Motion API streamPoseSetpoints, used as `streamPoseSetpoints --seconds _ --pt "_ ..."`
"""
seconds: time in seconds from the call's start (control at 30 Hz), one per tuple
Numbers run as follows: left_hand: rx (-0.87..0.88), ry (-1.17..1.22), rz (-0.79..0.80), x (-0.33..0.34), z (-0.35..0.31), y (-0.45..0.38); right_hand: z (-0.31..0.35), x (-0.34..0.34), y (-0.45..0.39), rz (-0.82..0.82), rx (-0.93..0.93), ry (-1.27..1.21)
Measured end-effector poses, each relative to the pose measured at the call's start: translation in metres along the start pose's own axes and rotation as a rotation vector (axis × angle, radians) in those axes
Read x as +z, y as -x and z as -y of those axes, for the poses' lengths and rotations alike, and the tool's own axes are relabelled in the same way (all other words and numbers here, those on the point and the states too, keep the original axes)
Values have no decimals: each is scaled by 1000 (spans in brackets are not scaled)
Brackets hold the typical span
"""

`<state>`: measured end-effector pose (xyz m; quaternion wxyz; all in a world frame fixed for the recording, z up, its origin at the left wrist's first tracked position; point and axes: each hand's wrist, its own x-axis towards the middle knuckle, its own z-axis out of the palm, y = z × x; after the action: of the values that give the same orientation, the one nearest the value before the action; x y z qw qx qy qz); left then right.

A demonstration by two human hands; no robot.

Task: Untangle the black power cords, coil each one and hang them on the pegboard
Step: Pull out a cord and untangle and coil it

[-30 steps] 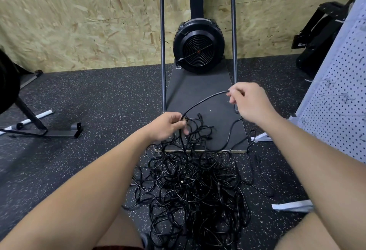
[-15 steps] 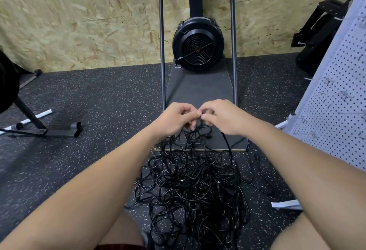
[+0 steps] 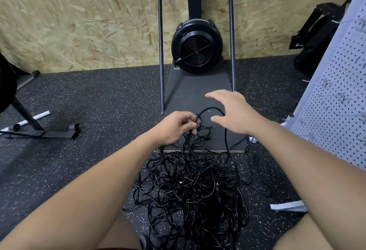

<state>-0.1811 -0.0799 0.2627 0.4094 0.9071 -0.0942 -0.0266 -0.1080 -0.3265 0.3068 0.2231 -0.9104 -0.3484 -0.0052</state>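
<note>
Speckled black rubber floor (image 3: 99,99) runs back to a chipboard wall (image 3: 79,22). At the wall stands a black fan unit (image 3: 197,46) on a dark base board (image 3: 198,87), flanked by two upright steel tubes (image 3: 160,51). A white pegboard (image 3: 340,95) leans at the right edge, its hooks bare. A black stand (image 3: 39,129) sits on the floor at the left.

Change: half a second ago both hands met at one point above the pile. The right hand (image 3: 231,111) has since let go and drawn away; its fingers are now spread and straight, holding nothing, poised just over a raised loop (image 3: 212,109) of cord. The left hand (image 3: 176,127) keeps its hold, fingers curled round a bunch of strands where the loop begins.

Meaning: one turn of a coil appears to have been passed to the left hand, and the right hand is probably going for the next length. This is a judgement only. Coiling of the first cord is at an early stage.

The cords (image 3: 194,194) lie as one dense knot on the floor between the person's knees, reaching onto the near edge of the base board. None hangs on the pegboard. Snagging is likely if the free length is pulled hard, since it drops straight back into the knot.
</note>
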Motion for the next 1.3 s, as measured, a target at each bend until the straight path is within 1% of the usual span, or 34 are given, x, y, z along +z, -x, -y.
streamPoseSetpoints --seconds 0.1,0.13,0.23,0.3,0.4,0.5,0.57,0.7,0.83,0.93,1.0,1.07,1.17,1.3 --pt "17 97 -42 5 -11 -5 11 9 -1 113 -48 -64" --pt "19 144 -45 6 -13 -6 14 14 -1 148 -64 -43" --pt "-8 275 -26 2 -15 -7 11 22 -5 159 -110 -17" --pt "-39 317 -32 -2 -14 -4 7 17 -8 158 -110 -95" --pt "-54 338 30 -7 -12 1 2 7 -9 64 -123 -146" --pt "-90 210 128 -10 -2 6 -4 0 -8 -48 -82 -230" --pt "-145 157 145 -8 8 8 -9 -2 -8 -112 -37 -289" --pt "-322 374 111 -11 12 8 -22 -5 -7 -238 57 -336" --pt "-359 686 -24 -17 -5 3 -34 -4 -6 -293 174 -329" --pt "-331 712 -46 -20 -15 0 -47 -4 -7 -297 235 -332" --pt "-311 714 -18 -23 -19 2 -53 -5 -6 -247 269 -301" --pt "-286 747 9 -24 -21 3 -57 -5 -3 -159 294 -216" --pt "-247 865 39 -19 -29 3 -58 0 2 31 322 -102" --pt "-235 1016 38 -4 -52 0 -51 18 4 268 280 60"
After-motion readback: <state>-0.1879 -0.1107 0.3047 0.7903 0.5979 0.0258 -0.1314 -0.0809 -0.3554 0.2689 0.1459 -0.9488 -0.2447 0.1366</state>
